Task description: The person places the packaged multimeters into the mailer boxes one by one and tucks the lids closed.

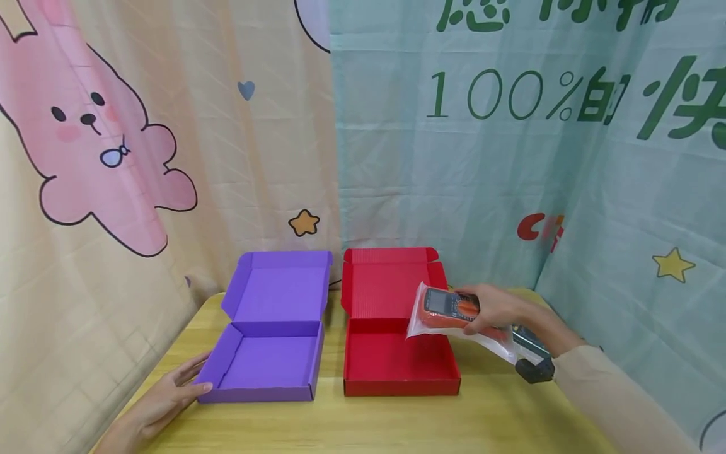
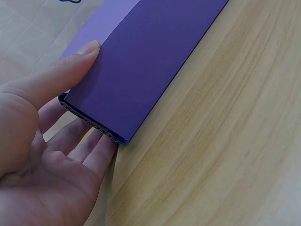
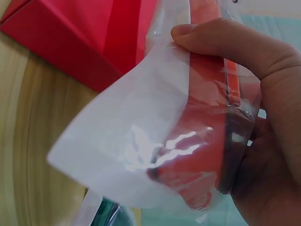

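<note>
My right hand [image 1: 493,308] grips an orange multimeter [image 1: 439,308] with a dark face and round dial, wrapped in a clear plastic bag [image 3: 131,122]. It is held over the back right part of an open red box [image 1: 397,386]. In the right wrist view the thumb lies across the multimeter's side; the fingertips are hidden behind it. My left hand [image 1: 170,394] holds the front left corner of an open purple box [image 1: 255,395]. Its thumb is on the front wall in the left wrist view, and the other fingers reach along the side, partly hidden.
Both boxes stand side by side on a wooden table [image 1: 329,422], lids raised toward the curtains [image 1: 255,157] behind. A clear-wrapped dark green item [image 1: 530,343] and a black object [image 1: 535,371] are by the right forearm, partly hidden.
</note>
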`<act>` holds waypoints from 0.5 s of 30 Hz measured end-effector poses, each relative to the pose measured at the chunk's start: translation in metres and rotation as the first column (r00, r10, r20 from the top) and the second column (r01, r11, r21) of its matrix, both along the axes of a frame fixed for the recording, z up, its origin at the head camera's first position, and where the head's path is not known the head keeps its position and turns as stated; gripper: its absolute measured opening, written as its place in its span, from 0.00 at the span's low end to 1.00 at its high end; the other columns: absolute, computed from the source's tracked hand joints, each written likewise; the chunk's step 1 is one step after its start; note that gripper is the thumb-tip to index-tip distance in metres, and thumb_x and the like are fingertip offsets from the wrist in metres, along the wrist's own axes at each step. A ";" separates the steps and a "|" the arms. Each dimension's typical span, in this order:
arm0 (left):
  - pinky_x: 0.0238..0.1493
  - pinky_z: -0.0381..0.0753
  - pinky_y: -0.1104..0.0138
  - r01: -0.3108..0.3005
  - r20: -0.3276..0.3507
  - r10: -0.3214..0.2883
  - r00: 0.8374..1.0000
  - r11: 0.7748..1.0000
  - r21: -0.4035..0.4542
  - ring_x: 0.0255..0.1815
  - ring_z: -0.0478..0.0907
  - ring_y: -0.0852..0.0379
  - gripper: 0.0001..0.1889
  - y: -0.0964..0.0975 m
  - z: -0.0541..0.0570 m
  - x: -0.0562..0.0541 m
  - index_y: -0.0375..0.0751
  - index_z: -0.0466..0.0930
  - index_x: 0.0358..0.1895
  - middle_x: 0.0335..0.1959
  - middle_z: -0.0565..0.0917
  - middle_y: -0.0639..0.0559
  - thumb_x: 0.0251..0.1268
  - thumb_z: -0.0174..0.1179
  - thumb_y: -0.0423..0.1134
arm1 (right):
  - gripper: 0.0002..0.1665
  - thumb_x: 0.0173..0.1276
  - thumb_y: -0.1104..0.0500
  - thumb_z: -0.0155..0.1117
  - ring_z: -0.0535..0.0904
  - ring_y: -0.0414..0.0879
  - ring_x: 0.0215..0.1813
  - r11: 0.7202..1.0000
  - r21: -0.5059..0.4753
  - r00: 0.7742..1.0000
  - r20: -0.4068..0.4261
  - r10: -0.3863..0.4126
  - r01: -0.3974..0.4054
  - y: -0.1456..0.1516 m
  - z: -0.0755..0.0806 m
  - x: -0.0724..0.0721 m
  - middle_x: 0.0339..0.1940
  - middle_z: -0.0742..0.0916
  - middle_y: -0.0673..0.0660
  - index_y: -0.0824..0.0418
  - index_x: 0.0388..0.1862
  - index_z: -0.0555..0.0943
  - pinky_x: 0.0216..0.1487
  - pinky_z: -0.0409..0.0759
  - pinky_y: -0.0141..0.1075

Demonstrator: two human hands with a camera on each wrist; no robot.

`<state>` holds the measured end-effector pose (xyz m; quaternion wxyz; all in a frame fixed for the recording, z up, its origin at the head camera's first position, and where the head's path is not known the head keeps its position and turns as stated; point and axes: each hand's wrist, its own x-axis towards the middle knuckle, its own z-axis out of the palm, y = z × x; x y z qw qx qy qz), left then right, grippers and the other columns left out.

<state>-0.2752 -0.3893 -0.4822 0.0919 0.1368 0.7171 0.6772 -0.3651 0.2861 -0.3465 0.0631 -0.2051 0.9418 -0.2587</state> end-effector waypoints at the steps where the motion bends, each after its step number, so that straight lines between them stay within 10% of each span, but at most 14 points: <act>1: 0.63 0.73 0.73 0.003 -0.005 -0.003 1.000 1.000 0.008 0.63 0.73 0.72 0.40 -0.001 -0.001 0.000 0.20 0.35 0.79 0.75 0.61 0.46 0.77 0.54 0.25 | 0.60 0.44 0.48 0.88 0.74 0.53 0.54 1.000 0.004 1.000 0.005 -0.005 0.005 -0.004 0.001 -0.002 0.51 0.79 0.54 0.62 0.75 0.70 0.42 0.86 0.41; 7: 0.63 0.73 0.73 0.017 -0.015 -0.017 1.000 0.999 0.035 0.63 0.73 0.71 0.39 -0.003 -0.004 0.002 0.20 0.37 0.79 0.69 0.66 0.57 0.77 0.53 0.25 | 0.62 0.43 0.48 0.88 0.73 0.54 0.55 1.000 0.018 1.000 0.009 0.015 -0.015 -0.024 0.005 -0.011 0.52 0.79 0.54 0.61 0.77 0.68 0.42 0.85 0.41; 15: 0.63 0.73 0.73 0.002 0.014 -0.002 1.000 1.000 -0.010 0.62 0.73 0.72 0.41 -0.002 0.002 0.002 0.21 0.34 0.79 0.78 0.53 0.35 0.78 0.54 0.26 | 0.60 0.45 0.47 0.87 0.74 0.52 0.54 0.997 0.045 0.997 -0.027 0.071 -0.070 -0.052 0.013 -0.023 0.51 0.79 0.53 0.61 0.76 0.69 0.43 0.84 0.40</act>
